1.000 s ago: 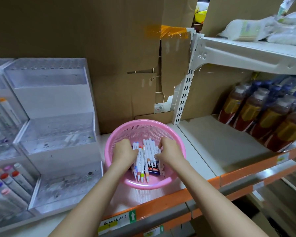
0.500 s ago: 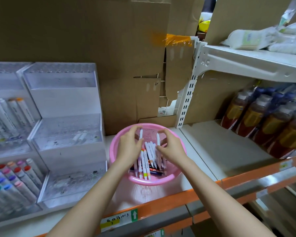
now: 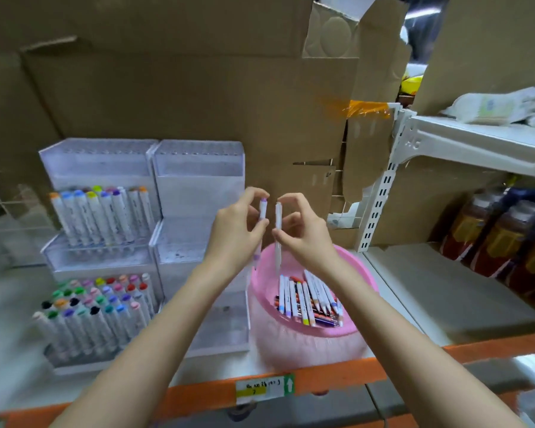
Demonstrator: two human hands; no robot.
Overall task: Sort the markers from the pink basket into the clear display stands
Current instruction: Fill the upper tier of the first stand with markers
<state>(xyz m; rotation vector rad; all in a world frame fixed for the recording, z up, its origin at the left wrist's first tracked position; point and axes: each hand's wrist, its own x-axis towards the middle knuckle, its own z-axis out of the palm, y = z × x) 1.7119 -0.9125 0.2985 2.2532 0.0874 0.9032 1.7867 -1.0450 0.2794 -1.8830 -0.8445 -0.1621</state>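
Observation:
The pink basket (image 3: 351,333) sits on the shelf at centre, with several white markers (image 3: 309,296) lying inside. Above its far rim my left hand (image 3: 235,231) pinches one white marker with a purple cap (image 3: 262,211), held upright. Just to the right, my right hand (image 3: 303,234) pinches a second white marker (image 3: 278,239), also upright. Left of the basket stand two clear display stands: the left stand (image 3: 99,159) holds rows of coloured-cap markers, while the right stand (image 3: 198,171) shows no markers in its tiers.
Brown cardboard backs the shelf. An orange shelf edge (image 3: 337,378) with a price label runs along the front. To the right, brown bottles (image 3: 504,239) stand under a white bracketed shelf (image 3: 476,143). A wire rack sits at far left.
Both hands were down in the basket among the markers. They have risen above it, each lifting one marker upright. The view has shifted, showing more of the left stand.

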